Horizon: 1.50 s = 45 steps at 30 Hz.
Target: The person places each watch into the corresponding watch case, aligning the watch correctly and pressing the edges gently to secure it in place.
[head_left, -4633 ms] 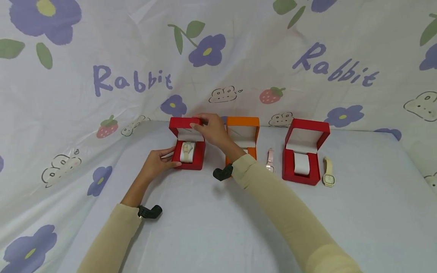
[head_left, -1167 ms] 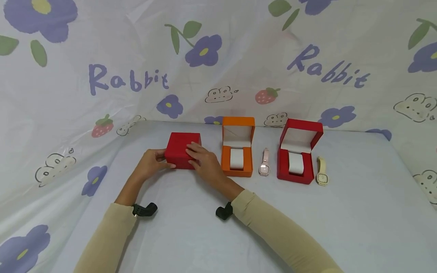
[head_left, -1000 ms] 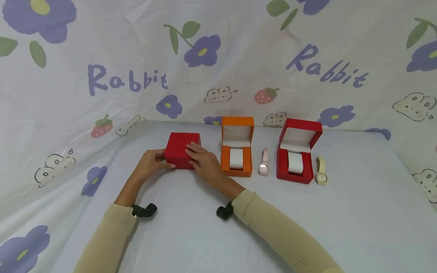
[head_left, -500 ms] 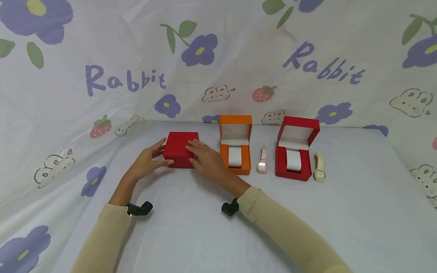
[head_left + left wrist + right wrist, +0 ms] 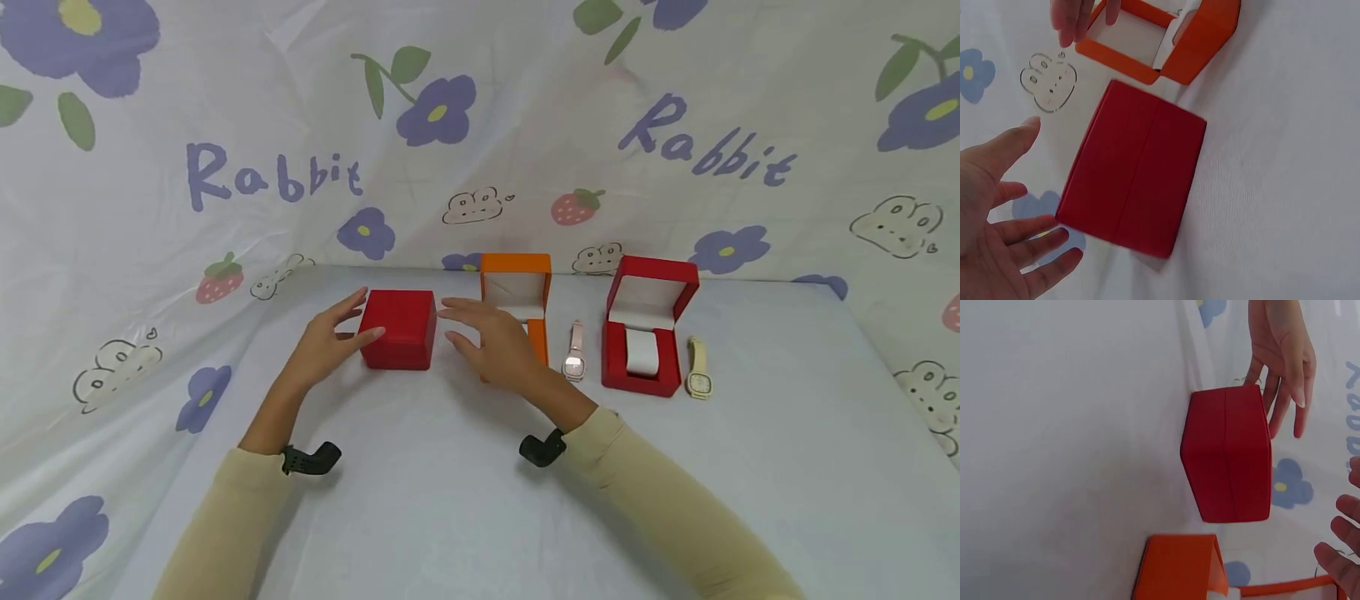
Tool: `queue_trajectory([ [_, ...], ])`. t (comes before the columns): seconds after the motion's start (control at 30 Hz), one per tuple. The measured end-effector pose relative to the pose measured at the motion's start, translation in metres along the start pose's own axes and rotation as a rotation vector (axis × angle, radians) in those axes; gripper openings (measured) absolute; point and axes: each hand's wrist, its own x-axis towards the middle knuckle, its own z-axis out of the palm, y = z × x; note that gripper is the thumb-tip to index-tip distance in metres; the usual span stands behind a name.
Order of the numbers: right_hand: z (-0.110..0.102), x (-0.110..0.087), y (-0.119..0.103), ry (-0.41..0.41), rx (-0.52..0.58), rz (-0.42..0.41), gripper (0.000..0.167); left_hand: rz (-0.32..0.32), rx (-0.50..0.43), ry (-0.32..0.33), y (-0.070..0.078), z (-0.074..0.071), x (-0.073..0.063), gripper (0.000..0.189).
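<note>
Left side of the bench [image 5: 427, 508], near: a beige sleeve and a dark wrist device [image 5: 313, 459] lead up to the left hand [image 5: 318, 350], its fingers spread wide and curled round nothing. In the head view its thumb overlaps the near left part of the closed red box [image 5: 397, 329]; cannot tell whether it makes contact. Closed red box sits upright toward the far left of the bench, between the two hands, lid fully down; the left wrist view shows the seam between lid and base as one straight line. Next, the right hand [image 5: 506, 346]: just right of the closed red box and apart from it, fingers extended, thumb well separated, grip wide, holding nothing. It partly hides the orange box [image 5: 516, 263], which stands behind it with lid raised and pale lining showing. Right of that, a pink watch [image 5: 575, 354] lies on the bench, dial toward the near side, strap pointing far. Then the second red box [image 5: 660, 268], lid raised, a white cushion [image 5: 642, 352] seated in its base. Rightmost item: a cream watch [image 5: 698, 371], just beside the second red box, dial also near. Along the far side hangs a white cloth [image 5: 525, 108] printed with purple flowers, strawberries and "Rabbit".
</note>
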Motion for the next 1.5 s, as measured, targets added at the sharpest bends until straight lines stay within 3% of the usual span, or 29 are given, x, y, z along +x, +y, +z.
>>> queue_trajectory([
  [0.27, -0.026, -0.024, 0.001, -0.028, 0.004, 0.028, 0.030, 0.009, 0.098, 0.042, 0.022, 0.013, 0.000, 0.081],
  [0.83, -0.062, -0.057, 0.018, 0.012, 0.023, 0.059, 0.031, 0.103, 0.115, 0.007, 0.065, 0.039, -0.003, 0.082],
  [1.1, -0.070, -0.074, 0.032, 0.036, 0.016, 0.131, 0.030, 0.113, 0.124, -0.025, 0.075, 0.057, -0.002, 0.083],
  [1.5, -0.087, -0.089, 0.052, 0.093, -0.064, 0.210, 0.029, 0.158, 0.220, -0.066, 0.089, 0.086, 0.006, 0.082],
])
